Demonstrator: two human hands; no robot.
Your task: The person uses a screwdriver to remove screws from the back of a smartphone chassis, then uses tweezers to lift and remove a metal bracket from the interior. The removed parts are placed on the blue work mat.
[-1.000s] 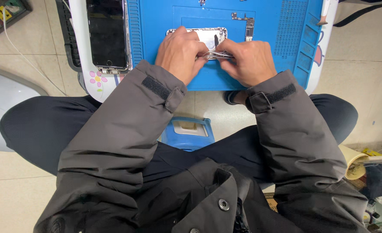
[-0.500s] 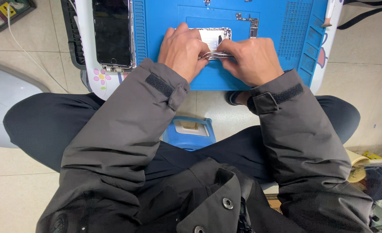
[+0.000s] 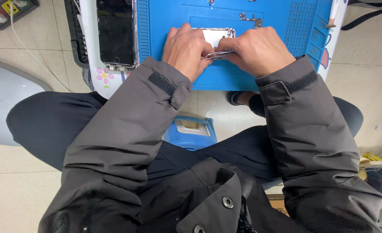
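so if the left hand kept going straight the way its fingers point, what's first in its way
Probably the right hand: the left hand points right across the opened phone, both pinching the metal tool. Depth is unclear.

Dark rectangular phone screen (image 3: 115,32) lying left of blue mat (image 3: 165,26), unlit, silver-edged

place: phone repair workshop | signs: blue repair mat (image 3: 286,39), detached phone screen (image 3: 115,32), tiled floor (image 3: 18,190)
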